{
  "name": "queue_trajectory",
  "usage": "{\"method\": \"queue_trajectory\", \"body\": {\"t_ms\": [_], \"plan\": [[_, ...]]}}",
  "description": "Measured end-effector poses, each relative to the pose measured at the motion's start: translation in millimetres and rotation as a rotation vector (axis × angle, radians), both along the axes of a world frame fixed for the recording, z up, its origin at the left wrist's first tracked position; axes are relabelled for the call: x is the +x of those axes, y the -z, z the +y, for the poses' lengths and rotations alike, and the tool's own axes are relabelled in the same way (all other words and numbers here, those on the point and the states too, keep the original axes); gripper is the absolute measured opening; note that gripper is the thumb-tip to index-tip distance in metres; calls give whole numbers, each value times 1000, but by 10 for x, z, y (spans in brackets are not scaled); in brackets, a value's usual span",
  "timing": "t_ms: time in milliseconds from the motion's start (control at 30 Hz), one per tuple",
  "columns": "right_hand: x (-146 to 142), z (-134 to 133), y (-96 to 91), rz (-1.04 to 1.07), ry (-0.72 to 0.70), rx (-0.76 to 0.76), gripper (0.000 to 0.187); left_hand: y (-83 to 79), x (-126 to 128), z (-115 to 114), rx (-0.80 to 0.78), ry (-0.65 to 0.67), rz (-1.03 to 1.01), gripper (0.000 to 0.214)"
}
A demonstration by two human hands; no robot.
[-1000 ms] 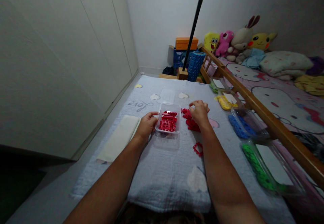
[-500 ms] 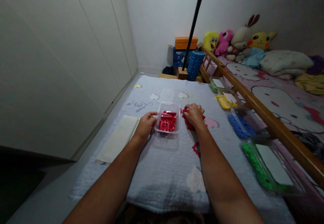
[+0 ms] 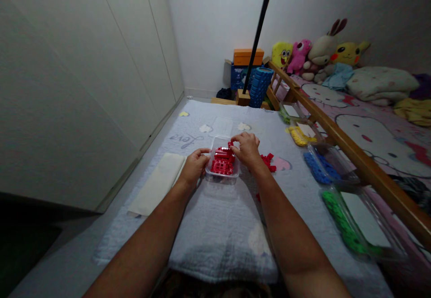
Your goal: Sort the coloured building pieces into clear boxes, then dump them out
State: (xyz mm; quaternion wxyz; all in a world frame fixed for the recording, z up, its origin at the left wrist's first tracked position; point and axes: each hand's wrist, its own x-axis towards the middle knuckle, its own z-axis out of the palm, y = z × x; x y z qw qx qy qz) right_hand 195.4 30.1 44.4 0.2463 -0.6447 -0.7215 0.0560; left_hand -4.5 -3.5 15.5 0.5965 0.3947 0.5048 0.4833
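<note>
A clear plastic container [image 3: 222,176] with red plastic building pieces [image 3: 222,161] inside stands in the middle of the cloth. At its left wall, my left hand [image 3: 197,165] grips the rim between thumb and fingers. Over the container's right edge, my right hand [image 3: 246,147] pinches a small red building piece [image 3: 230,144]. More red pieces [image 3: 268,161] lie loose on the cloth just right of that hand, partly hidden by my wrist. Another bit of red shows beside my right forearm.
Along the bed rail [image 3: 323,127] sit lidded clear boxes of green pieces [image 3: 343,221], blue pieces [image 3: 319,165] and yellow pieces [image 3: 298,136], with another greenish one farther back. A folded cream cloth [image 3: 156,183] lies at left. A black pole [image 3: 257,37] rises beyond the table.
My right hand has moved left from the loose red pile to the container's right edge, bringing a red piece with it. My left hand stays at the container.
</note>
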Motion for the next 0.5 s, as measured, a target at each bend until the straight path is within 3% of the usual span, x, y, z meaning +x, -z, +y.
{"method": "queue_trajectory", "body": {"t_ms": [300,500], "plan": [[-68,8,52,-115,51,-52,21,-7,6,-3,0,11,-10,47],[0,46,80,-21,100,17,28,-19,0,-14,-3,4,-1,46]]}}
